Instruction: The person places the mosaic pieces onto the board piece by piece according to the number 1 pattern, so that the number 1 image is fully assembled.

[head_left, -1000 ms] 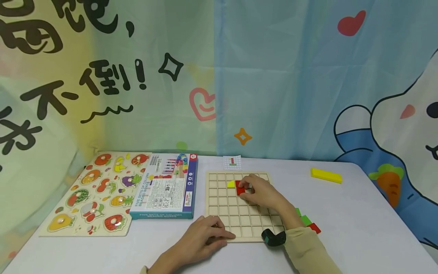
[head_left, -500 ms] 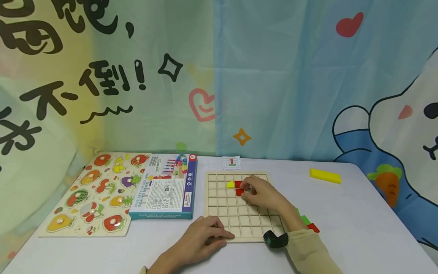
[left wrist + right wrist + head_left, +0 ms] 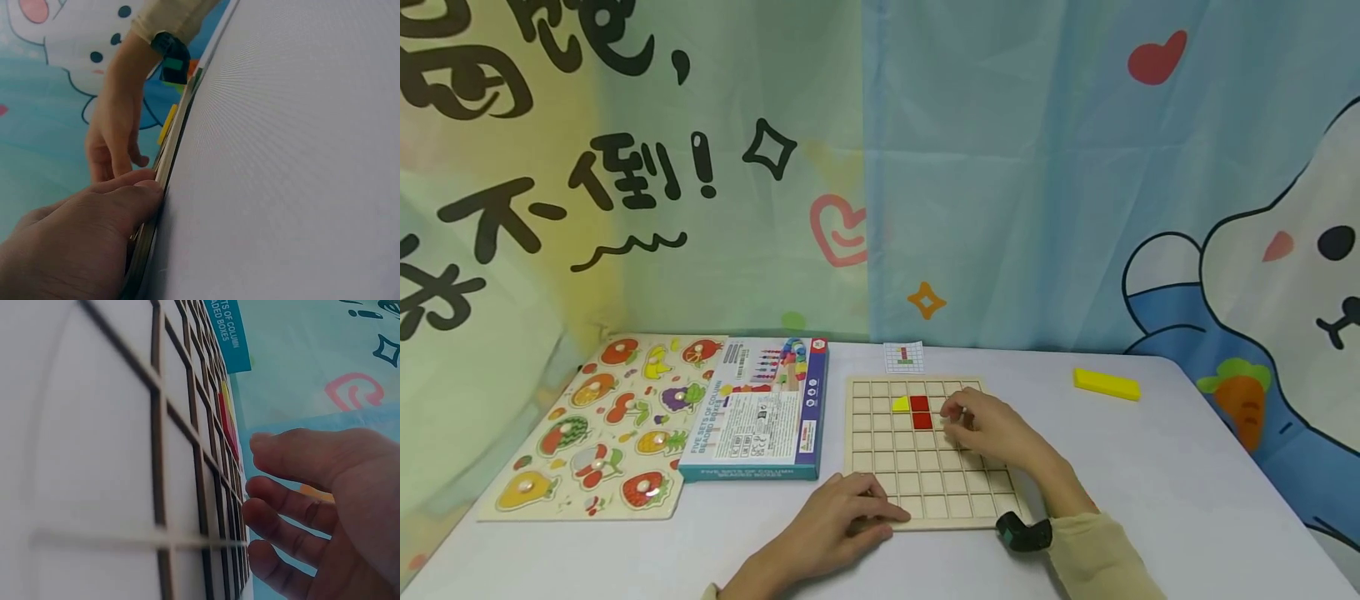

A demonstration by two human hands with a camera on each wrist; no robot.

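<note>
A wooden grid board [image 3: 895, 483] lies on the white table. One yellow tile [image 3: 900, 404] and two red tiles [image 3: 922, 421] sit in its upper cells, the red ones stacked front to back. My left hand [image 3: 842, 517] rests at the front left edge of the board, fingertips touching it; the left wrist view shows the thumb [image 3: 147, 194] against that edge. Just right of the red tiles, my right hand [image 3: 988, 425] hovers over the board. In the right wrist view its fingers [image 3: 281, 519] are loosely bent and apart, with nothing between them.
Behind the board lies a small pattern card [image 3: 903, 357]. A boxed set [image 3: 745, 425] overlaps a fruit puzzle board [image 3: 602, 433] at left. A yellow block [image 3: 1107, 384] lies at the back right. A printed curtain [image 3: 985, 167] hangs behind the table.
My right hand has let go of the red tiles and drawn back to the right, uncovering both. The left hand keeps its place. The view has shifted slightly.
</note>
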